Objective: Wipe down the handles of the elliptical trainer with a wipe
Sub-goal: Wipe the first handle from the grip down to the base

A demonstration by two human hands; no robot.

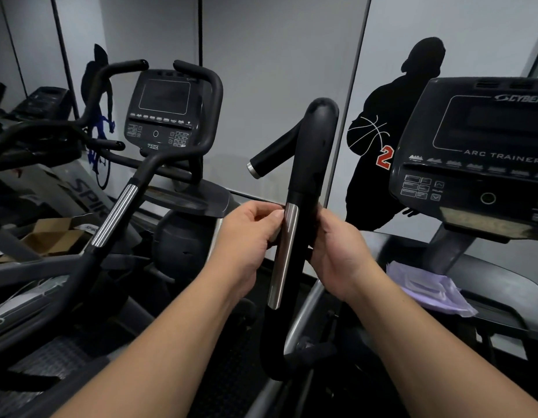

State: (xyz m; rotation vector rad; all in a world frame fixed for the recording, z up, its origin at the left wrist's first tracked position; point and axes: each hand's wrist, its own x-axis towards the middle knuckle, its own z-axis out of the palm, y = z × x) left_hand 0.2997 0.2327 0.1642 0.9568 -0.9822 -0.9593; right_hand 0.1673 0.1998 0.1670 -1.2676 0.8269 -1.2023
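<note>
The elliptical trainer's upright black handle (pixel 310 164) stands at the centre, with a silver metal strip (pixel 284 254) down its left side. My left hand (pixel 246 236) has its thumb and curled fingers against that strip near its top. My right hand (pixel 337 245) grips the handle from the right, its fingers going round behind it. No wipe shows in either hand. A purple pack of wipes (pixel 427 288) lies on the trainer's ledge to the right, below the console (pixel 485 140).
A short black side grip (pixel 273 152) with a metal end cap juts out left behind the handle. A second trainer with its own console (pixel 165 110) and handlebars (pixel 117 212) stands to the left. Cardboard boxes (pixel 56 233) sit at far left. A wall runs close behind.
</note>
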